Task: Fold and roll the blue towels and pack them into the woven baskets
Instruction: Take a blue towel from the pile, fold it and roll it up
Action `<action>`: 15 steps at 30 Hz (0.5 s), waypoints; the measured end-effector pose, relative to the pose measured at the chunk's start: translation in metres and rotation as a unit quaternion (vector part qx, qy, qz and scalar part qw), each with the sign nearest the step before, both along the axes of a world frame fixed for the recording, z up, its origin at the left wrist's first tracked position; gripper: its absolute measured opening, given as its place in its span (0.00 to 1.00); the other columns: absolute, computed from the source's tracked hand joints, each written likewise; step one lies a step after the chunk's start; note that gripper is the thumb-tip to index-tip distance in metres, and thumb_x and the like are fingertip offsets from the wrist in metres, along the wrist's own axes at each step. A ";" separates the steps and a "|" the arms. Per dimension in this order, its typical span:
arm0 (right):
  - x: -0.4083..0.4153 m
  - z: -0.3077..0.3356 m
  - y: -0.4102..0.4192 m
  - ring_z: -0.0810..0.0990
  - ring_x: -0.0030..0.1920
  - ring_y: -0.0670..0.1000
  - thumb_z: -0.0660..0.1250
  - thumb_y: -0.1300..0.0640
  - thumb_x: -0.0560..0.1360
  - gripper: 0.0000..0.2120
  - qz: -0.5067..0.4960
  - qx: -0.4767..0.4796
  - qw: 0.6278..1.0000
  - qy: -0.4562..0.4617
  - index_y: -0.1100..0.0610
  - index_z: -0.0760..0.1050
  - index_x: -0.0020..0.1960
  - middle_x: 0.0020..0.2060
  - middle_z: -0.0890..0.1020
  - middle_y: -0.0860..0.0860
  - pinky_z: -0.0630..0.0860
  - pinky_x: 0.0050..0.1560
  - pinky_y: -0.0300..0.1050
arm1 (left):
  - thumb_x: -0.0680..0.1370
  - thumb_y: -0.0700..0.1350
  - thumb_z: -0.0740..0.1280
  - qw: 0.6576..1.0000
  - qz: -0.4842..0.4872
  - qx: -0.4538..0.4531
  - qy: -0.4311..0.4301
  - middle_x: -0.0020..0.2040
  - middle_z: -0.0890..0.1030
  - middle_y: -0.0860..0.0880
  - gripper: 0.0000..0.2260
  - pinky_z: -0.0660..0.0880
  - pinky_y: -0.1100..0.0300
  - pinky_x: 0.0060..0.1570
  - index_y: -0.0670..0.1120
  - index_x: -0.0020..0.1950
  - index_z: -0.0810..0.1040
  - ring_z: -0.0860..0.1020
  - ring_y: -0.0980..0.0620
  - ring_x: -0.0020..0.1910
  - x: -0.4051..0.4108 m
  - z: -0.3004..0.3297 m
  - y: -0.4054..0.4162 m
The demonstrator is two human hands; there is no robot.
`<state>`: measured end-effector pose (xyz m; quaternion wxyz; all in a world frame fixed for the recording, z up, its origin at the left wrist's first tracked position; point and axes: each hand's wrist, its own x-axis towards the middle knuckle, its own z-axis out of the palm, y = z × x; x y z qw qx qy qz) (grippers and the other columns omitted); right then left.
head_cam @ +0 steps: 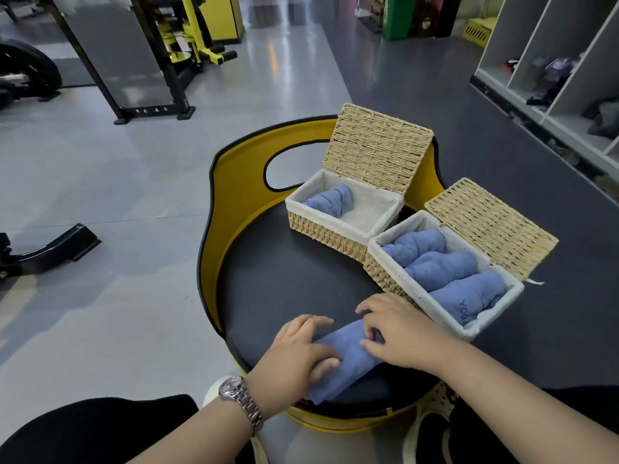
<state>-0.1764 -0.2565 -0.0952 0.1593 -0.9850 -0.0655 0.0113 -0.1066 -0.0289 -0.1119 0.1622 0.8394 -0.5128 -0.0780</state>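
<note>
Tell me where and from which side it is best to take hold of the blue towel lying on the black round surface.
Probably at its two ends, from above. The long blue towel roll lies flat and diagonal under the left hand and right hand; closing the fingers around both ends should keep it from unrolling.

Both hands on a blue towel at the near edge of the black round seat.
Left hand (298,349) and right hand (398,333) press the half-rolled blue towel (345,363); near basket (445,316) holds three rolls, far basket (321,229) one, lids open.
</note>
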 end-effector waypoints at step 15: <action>-0.005 -0.003 0.020 0.71 0.61 0.54 0.73 0.51 0.65 0.27 0.059 -0.135 0.978 0.150 0.54 0.69 0.62 0.59 0.75 0.51 0.64 0.61 0.46 | 0.65 0.57 0.71 0.978 0.080 0.180 0.066 0.63 0.70 0.51 0.38 0.71 0.55 0.59 0.49 0.70 0.57 0.70 0.49 0.60 -0.035 -0.010 -0.009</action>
